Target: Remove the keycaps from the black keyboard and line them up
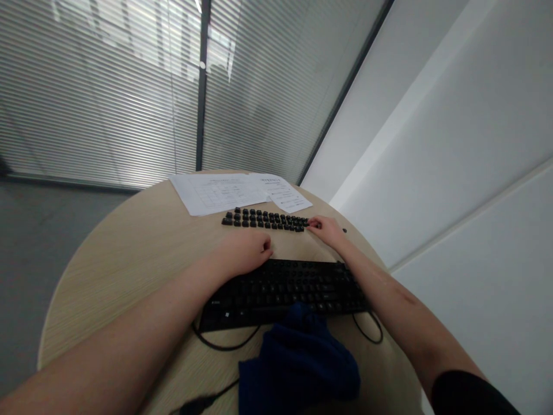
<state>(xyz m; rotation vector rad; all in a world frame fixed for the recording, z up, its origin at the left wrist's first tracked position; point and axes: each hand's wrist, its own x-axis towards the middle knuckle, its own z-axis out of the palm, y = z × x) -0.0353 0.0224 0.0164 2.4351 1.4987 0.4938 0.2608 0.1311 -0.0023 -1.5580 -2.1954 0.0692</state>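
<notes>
Loose black keycaps (259, 219) stand in several rows across the far part of the table. My right hand (326, 229) is at the right end of these rows, its fingertips pinched on a small black keycap that they mostly cover. Closer to me lies a black keyboard (294, 291), its keys facing up. My left hand (248, 252) is curled shut at the keyboard's far left edge, between the keyboard and the keycaps. Whatever its fingers may hold is hidden.
Printed papers (224, 193) lie behind the keycaps on the round wooden table (112, 259). A single small black piece (344, 230) sits right of my right hand. A crumpled blue cloth (302, 363) overlaps the keyboard's near edge, with a black cable (224, 347) beside it.
</notes>
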